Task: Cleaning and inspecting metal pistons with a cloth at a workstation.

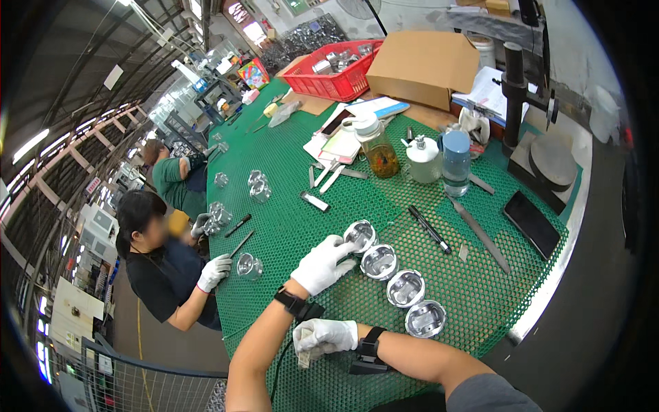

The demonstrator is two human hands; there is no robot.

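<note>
Several silver metal pistons stand in a slanting row on the green mesh mat, their hollow sides up. My left hand (322,265), in a white glove, reaches to the farthest piston (362,232), with its fingers closed at the near-left rim. Beside that one sit a second piston (379,262), a third (406,288) and the nearest piston (425,319). Closer to me, my gloved right hand (325,338) is closed, and a small tan-grey strip (303,359) pokes out below its fingers. What the strip is made of cannot be told.
Right of the row lie a black pen (430,229), a metal file (480,235) and a phone (532,224). Bottles, including a blue-capped one (456,163), stand farther back before a cardboard box (423,66) and a red crate (331,74). A co-worker (171,261) handles tools at left.
</note>
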